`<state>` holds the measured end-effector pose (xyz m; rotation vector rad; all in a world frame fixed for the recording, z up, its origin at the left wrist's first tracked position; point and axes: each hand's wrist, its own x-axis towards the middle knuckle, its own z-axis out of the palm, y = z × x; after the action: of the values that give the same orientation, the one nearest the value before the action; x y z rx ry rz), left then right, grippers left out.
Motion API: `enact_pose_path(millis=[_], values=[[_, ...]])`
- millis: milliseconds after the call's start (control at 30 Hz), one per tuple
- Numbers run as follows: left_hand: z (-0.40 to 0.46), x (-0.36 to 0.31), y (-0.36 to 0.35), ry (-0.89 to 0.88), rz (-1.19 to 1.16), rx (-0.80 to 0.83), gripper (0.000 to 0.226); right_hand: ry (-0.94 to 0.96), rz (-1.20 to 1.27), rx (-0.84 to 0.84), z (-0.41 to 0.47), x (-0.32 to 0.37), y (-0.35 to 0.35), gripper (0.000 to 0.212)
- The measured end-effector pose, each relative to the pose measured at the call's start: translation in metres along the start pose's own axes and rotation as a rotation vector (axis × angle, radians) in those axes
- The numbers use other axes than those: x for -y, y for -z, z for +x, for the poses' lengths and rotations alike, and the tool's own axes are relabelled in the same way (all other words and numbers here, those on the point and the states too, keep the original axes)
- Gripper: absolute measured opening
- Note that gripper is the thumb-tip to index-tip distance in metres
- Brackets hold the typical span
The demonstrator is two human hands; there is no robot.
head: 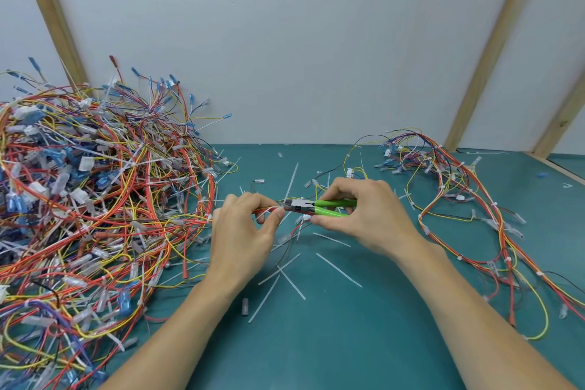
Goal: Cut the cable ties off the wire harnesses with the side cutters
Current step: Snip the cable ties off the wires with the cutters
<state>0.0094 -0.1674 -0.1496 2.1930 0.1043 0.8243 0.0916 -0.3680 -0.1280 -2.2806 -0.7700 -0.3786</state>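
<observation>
My left hand (pixel 242 231) pinches a red and yellow wire bundle (pixel 190 220) with a white cable tie (pixel 269 210) at its fingertips. My right hand (pixel 361 215) grips the green-handled side cutters (pixel 319 207), whose metal jaws point left and sit right at that tie. Both hands hover just above the teal table (pixel 316 342) near its middle. Whether the jaws touch the tie is hidden by my fingers.
A large heap of tangled wire harnesses (pixel 88 199) fills the left side. A smaller spread of harnesses (pixel 459 193) lies at the right. Several cut white tie strips (pixel 291 282) litter the table around my hands. A white wall with wooden battens stands behind.
</observation>
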Motion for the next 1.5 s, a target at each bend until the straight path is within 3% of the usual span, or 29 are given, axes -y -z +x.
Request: enact_pose_path(millis=[233, 433, 500, 567, 667, 733, 833, 1100, 1367, 1500], values=[[0.001, 0.002, 0.001, 0.025, -0.018, -0.012, 0.008, -0.074, 0.090, -0.015, 0.000, 0.000, -0.001, 0.034], [0.000, 0.001, 0.001, 0.018, -0.034, -0.015, 0.003, -0.190, 0.171, -0.211, 0.002, -0.001, -0.006, 0.035], [0.000, 0.002, 0.002, -0.006, -0.032, -0.003, 0.013, -0.239, 0.196, -0.225, 0.002, -0.001, -0.009, 0.037], [0.001, 0.004, 0.001, -0.029, -0.033, 0.011, 0.016, -0.325, 0.270, -0.230, 0.005, -0.002, -0.010, 0.038], [0.002, 0.008, 0.000, -0.034, 0.002, 0.000, 0.014, -0.563, 0.614, -0.210, 0.010, 0.000, -0.002, 0.040], [0.001, 0.010, -0.001, -0.054, 0.107, -0.016, 0.013, -0.617, 0.615, -0.146, 0.010, -0.003, 0.003, 0.029], [0.000, 0.014, -0.004, -0.078, 0.251, -0.002, 0.011, -0.569, 0.341, -0.079, 0.005, -0.006, -0.001, 0.010], [-0.002, 0.014, -0.004, -0.065, 0.387, 0.210, 0.006, -0.501, 0.153, 0.060, 0.001, 0.000, -0.013, 0.017], [-0.008, 0.008, -0.012, 0.049, 0.190, 0.283, 0.026, -0.460, 0.304, 0.029, -0.003, 0.007, -0.025, 0.020], [-0.007, 0.004, -0.014, 0.072, -0.091, 0.303, 0.037, -0.345, 0.520, 0.134, -0.003, 0.017, -0.018, 0.022]])
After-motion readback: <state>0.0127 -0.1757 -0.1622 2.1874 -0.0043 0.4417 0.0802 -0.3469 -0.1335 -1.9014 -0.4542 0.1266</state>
